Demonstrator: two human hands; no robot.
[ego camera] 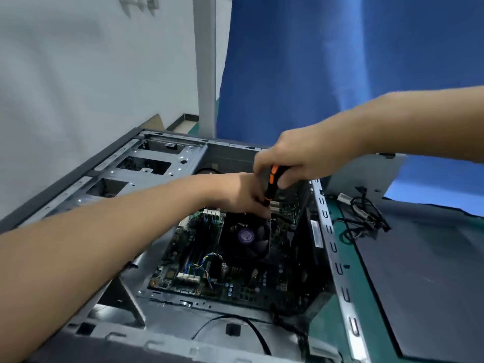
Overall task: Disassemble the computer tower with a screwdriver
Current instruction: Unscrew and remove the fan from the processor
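Sheet metal, grey and slotted, frames the computer tower (167,163), which lies open on its side on a green mat (372,297). Inside are a green motherboard (235,281) and a round black fan (246,237). A flat dark side panel (432,271) and tangled black cables (366,216) lie to the right, with a white wall (78,74) and a blue curtain (314,61) behind. The right hand (296,158) grips the orange-and-black screwdriver (271,184) from above; the left hand (241,192) curls its fingers round the screwdriver's lower end by the fan.

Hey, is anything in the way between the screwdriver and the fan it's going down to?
Nothing visible blocks it. The right hand grips the screwdriver over the far corner of the fan; the left hand pinches the shaft there and hides the tip, so contact cannot be confirmed.
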